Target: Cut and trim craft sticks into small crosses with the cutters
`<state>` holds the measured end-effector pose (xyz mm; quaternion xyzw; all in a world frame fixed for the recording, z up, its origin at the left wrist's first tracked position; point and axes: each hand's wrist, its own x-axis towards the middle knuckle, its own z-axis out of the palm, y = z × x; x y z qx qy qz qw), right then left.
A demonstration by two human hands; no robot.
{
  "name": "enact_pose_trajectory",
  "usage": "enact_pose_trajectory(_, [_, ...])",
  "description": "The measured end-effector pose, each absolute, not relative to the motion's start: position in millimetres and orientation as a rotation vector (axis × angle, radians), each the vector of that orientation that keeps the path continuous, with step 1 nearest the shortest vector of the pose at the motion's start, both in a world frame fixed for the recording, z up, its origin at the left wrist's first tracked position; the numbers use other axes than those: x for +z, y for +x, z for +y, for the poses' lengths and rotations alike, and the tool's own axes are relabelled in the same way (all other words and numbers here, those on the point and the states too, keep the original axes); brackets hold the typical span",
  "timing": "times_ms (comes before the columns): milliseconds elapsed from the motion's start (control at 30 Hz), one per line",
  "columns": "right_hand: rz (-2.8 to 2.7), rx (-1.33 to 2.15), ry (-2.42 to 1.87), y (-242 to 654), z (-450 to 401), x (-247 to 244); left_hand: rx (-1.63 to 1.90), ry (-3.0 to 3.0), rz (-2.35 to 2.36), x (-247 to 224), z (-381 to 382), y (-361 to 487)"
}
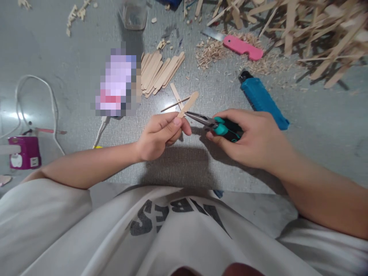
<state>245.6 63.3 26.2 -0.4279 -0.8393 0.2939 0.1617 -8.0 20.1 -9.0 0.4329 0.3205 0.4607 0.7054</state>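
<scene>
Needle-nose pliers (213,123) at a craft stick (189,104)
Above the table (322,126), the left hand (162,134) pinches the craft stick; the right hand (253,134) grips the needle-nose pliers. Pinching close to the pliers should limit wobble.

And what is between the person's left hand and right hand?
The head view shows pliers between them, their tips at the wooden stick in the left hand.

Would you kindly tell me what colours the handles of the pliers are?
The handles are teal and black, as the head view shows.
</scene>
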Motion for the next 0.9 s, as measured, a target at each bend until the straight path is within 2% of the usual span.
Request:
enact_pose_trajectory(500, [-2.394,0.888,-1.178,247.2,64.1,25.0,1.013,1.016,0.739,-8.7,19.8,-8.2])
enact_pose_trajectory(767, [-2.374,0.426,-1.349,257.2,64.8,24.7,1.117,0.946,0.830,-8.9,15.5,-6.7])
enact_pose_trajectory(900, [-2.385,0.515,-1.397,255.9,66.1,22.4,1.091,0.958,0.818,-5.9,16.3,-6.3])
